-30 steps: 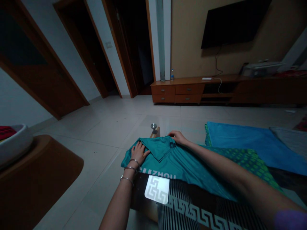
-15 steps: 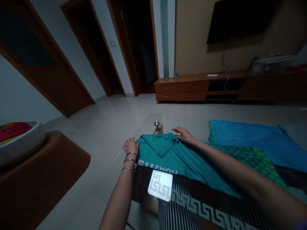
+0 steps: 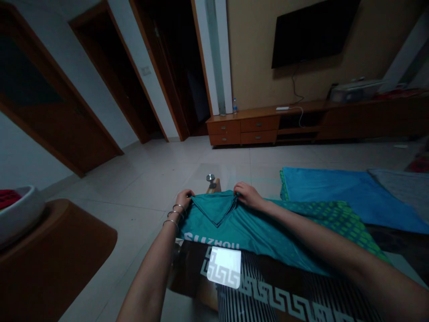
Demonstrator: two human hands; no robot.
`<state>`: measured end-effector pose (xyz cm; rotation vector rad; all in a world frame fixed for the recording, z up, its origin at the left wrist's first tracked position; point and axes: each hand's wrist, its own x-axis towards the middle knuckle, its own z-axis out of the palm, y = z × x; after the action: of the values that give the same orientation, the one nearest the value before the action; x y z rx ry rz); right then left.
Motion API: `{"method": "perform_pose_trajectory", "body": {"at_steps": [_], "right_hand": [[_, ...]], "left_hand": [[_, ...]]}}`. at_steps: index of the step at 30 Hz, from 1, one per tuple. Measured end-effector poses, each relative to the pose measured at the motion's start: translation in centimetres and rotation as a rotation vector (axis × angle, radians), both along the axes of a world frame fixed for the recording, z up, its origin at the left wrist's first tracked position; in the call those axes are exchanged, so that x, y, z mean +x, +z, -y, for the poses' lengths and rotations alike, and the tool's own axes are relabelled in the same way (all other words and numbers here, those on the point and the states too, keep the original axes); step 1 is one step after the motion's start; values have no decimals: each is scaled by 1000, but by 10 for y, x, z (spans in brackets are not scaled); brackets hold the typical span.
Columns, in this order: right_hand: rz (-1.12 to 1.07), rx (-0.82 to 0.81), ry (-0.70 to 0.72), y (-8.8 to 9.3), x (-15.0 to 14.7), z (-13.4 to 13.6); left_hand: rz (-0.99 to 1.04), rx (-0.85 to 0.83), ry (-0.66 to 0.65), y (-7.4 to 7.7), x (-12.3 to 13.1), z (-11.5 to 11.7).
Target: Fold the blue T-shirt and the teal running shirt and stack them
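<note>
Teal shiny cloth (image 3: 217,235) with white letters lies at 6 o'clock of the view, on a black-and-white patterned cover (image 3: 261,286), its top folded to a triangle. The left hand (image 3: 183,200) and right hand (image 3: 246,195) hold the top edge, fingers pinched together on the fold. At 9 o'clock, a round white bowl (image 3: 23,210) contains red cloth (image 3: 6,198).
</note>
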<state>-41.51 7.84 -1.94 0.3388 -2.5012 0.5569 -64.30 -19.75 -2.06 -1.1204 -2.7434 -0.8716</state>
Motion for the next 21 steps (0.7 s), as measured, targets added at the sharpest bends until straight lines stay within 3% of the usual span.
{"method": "perform_pose_trajectory", "body": {"at_steps": [4,8,12,15,18,21], "right_hand": [[50,-27,34,-9,10,-6],[106,37,84,-13,22,-11],[87,-20,34,-11,25,-19],[102,-103,-51,-9,14,-24],[214,-143,-118,-8,-8,-21],[335,-146,-154,-9,-28,-13]], "left_hand": [[-22,-30,-24,4,-4,5],[-71,-99,-66,20,8,7],[-198,-140,-66,40,57,6],[-243,-197,-267,47,112,1],[-192,-288,-430,44,158,-7],[-203,-382,-384,33,174,-16]]}}
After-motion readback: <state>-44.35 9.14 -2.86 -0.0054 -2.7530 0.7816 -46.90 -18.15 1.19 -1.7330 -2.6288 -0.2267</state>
